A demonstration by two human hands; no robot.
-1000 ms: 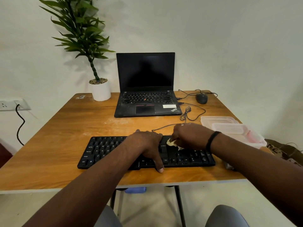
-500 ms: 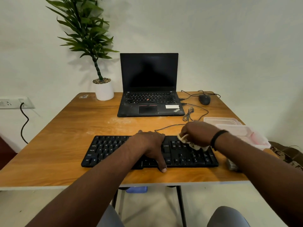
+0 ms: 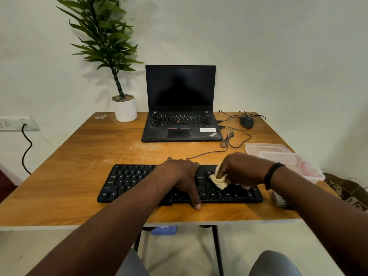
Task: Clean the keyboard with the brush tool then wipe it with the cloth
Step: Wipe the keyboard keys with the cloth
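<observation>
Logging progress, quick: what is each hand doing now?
Left hand: open, pressing flat on the keyboard.
Right hand: gripping the cloth.

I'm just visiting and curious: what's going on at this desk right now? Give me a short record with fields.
activity: wiping the keys with a cloth
left hand: rests flat on the middle of the black external keyboard, thumb over its front edge
right hand: grips the crumpled cream cloth, pressed on the keyboard's right part
surface: wooden table
behind: open black laptop, screen dark; black wired mouse; potted green plant in white pot
right edge: clear plastic containers
</observation>
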